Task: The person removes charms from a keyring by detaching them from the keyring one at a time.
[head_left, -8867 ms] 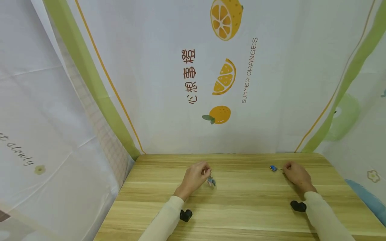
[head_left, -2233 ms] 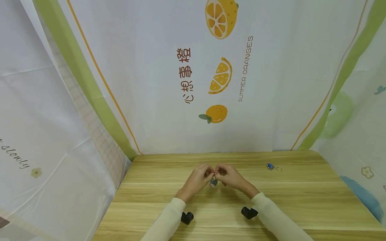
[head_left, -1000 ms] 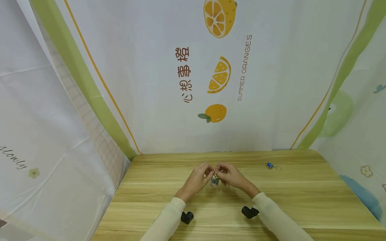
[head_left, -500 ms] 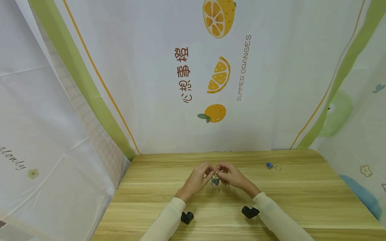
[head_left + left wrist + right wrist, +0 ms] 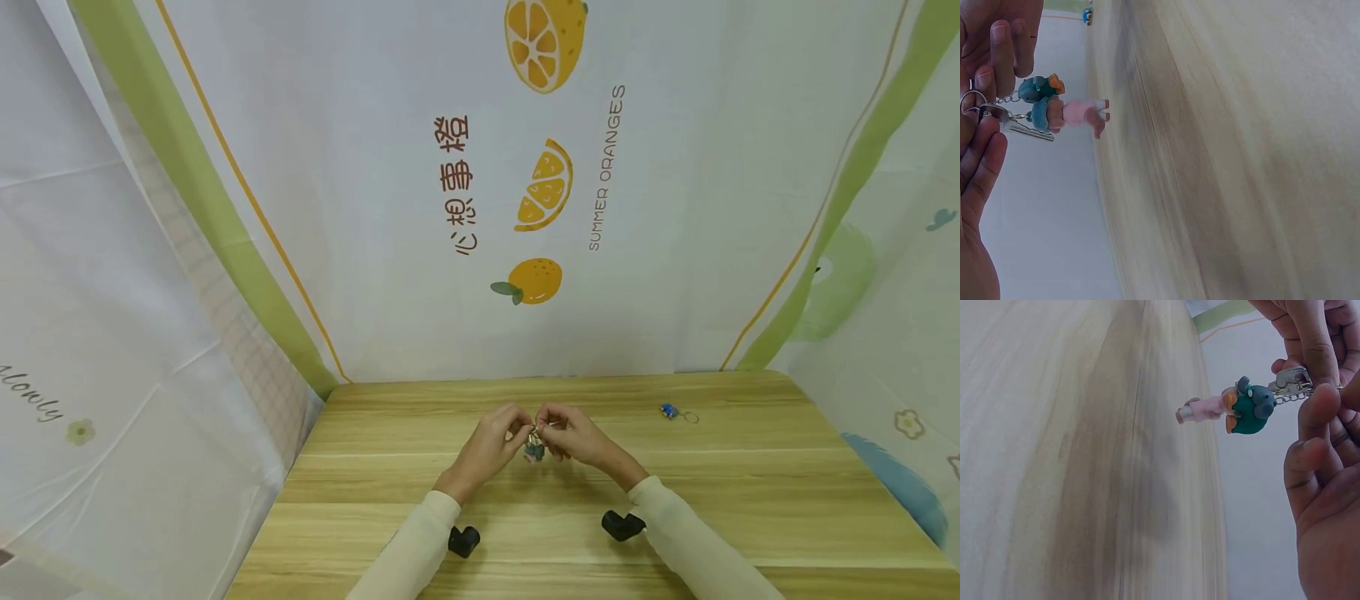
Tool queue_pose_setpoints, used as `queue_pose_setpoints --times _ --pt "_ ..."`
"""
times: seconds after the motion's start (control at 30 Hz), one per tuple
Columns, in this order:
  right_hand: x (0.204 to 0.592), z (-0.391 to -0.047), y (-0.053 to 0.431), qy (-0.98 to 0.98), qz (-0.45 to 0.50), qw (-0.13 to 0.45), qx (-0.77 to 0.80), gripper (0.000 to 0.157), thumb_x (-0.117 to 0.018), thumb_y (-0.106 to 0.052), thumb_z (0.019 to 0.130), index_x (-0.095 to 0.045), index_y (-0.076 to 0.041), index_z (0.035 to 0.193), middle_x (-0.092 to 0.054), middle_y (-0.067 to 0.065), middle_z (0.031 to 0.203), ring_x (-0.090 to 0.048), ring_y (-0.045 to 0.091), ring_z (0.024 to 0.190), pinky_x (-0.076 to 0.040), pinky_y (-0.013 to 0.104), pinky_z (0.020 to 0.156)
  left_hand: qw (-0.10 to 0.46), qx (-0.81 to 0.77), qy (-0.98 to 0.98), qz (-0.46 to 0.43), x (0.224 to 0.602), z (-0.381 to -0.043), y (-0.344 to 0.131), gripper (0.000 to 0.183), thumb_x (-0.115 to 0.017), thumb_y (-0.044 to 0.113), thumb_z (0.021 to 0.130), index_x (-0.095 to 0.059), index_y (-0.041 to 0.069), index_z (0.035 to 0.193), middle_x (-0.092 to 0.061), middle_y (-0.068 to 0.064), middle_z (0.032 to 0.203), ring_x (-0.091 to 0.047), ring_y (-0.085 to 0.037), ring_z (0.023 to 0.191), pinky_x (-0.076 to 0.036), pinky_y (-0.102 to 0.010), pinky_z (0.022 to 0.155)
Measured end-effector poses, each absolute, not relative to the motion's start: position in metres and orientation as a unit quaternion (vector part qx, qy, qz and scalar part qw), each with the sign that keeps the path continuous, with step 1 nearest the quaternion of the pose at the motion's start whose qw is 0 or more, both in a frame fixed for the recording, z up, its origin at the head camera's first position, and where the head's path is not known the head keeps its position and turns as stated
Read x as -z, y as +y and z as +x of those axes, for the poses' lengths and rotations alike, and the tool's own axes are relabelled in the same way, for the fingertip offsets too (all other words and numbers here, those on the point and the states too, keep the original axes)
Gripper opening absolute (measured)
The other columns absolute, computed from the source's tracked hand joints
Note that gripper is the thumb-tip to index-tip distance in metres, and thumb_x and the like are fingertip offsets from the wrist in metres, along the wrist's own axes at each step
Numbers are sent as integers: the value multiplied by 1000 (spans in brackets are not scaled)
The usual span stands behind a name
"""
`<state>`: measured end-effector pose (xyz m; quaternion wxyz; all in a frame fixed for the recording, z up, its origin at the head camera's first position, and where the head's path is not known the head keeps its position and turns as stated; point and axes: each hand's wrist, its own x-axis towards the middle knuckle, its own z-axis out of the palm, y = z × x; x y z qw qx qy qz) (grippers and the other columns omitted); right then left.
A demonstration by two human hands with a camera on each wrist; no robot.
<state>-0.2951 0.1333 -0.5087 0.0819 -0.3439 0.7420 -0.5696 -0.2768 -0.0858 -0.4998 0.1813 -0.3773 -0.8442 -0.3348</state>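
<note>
As a thin silver metal key ring point(image 5: 974, 92) is held up over the pale wood-grain table point(image 5: 375, 517), a green-and-grey plastic-looking figurine point(image 5: 1250, 411) on a fine silver chain point(image 5: 1294, 397), a pink figurine with a teal top point(image 5: 1075, 113) and a flat silver key point(image 5: 1032, 130) hang below it. Left hand point(image 5: 489, 437) and right hand point(image 5: 576, 439) both pinch at the ring end. Probably light; ring stiff, springy, slippery: take it by the rim, spare the chain. Small blue figurine keychain point(image 5: 667, 411) lies well apart, far right on the table.

The chain point(image 5: 1294, 397) looks metallic, the pink figure point(image 5: 1075, 112) matt.
</note>
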Motion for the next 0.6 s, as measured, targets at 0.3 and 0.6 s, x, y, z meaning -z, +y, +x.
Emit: queue_pose_setpoints --times 0.3,0.6 --pt "508 -295 132 753 -331 79 563 13 -47 -4 109 -56 2 102 -51 6 64 -48 24 48 -44 27 45 191 334 -839 -385 500 -278 -86 5 -71 4 102 -68 5 105 -71 -5 97 -69 -12 82 -58 -18 76" --pt "509 -295 132 768 -313 80 553 15 -48 -8 111 -56 2 103 -52 3 66 -48 25 49 -46 33 47 188 329 -836 -397 500 -279 -87 8 -67 12 106 -68 4 106 -71 -4 98 -72 -14 85 -59 -17 77"
